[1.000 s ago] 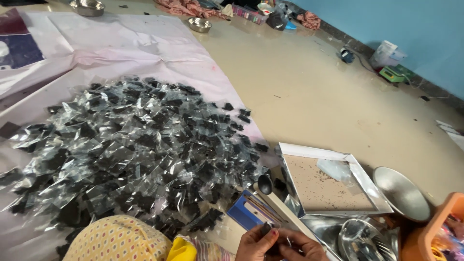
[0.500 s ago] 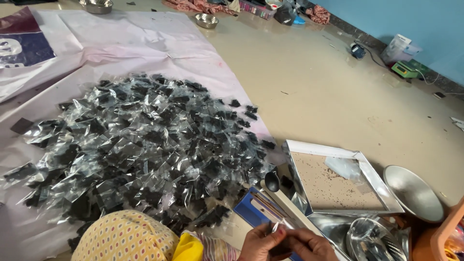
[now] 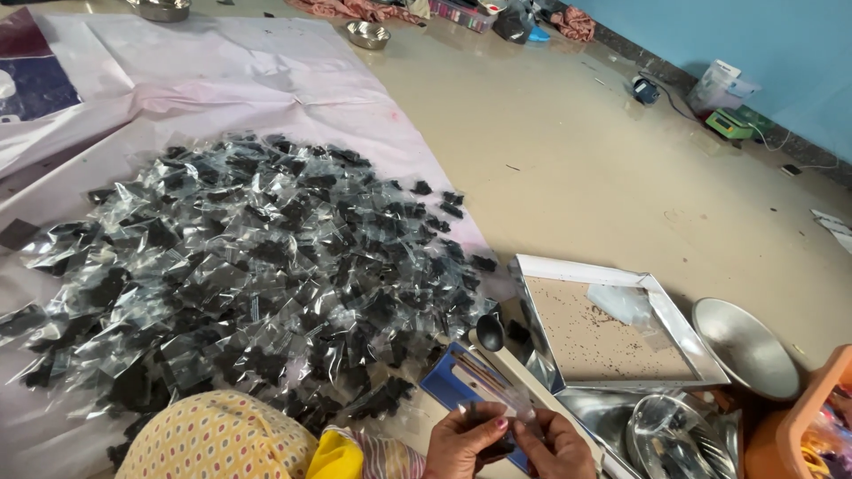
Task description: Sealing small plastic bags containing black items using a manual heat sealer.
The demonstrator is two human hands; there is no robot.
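Bottom centre: left hand [image 3: 468, 441] and right hand [image 3: 557, 448] pinched clear packet [image 3: 500, 411]; dark packet heap [image 3: 240, 266] mid-left.

A home packing workroom, worked on the floor [image 3: 621, 177]: ahead and left of the hands a heap of small filled clear packets [image 3: 248, 275] lies on a plastic sheet [image 3: 222, 80]; a steel tray [image 3: 612, 333] sits just right, a weighing scale [image 3: 732, 122] far off by the blue wall [image 3: 754, 35].
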